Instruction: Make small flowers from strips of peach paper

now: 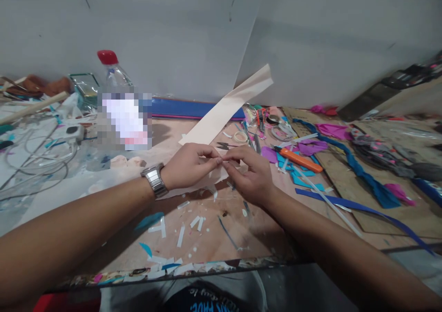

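Observation:
My left hand (193, 164), with a metal watch (155, 179) at its wrist, is closed in a pinch above the middle of the table. Its fingertips meet those of my right hand (250, 173), which pinches too. A small pale bit shows between the fingertips, too little to name. Just behind my hands a long cream strip (228, 104) slants up to the right, its near end by my left knuckles. White sheet material (113, 183) lies under and beside my left hand. Small scissors or snips (226, 145) and a tape roll (241, 137) lie beyond my right hand.
A red-capped bottle (115, 79) stands at the back left, near a charger (71, 132) with tangled cables. An orange cutter (300, 160), blue ribbon (359, 206) and coloured scraps lie on the right. White offcuts (180, 236) litter the front. A wall (172, 35) rises behind.

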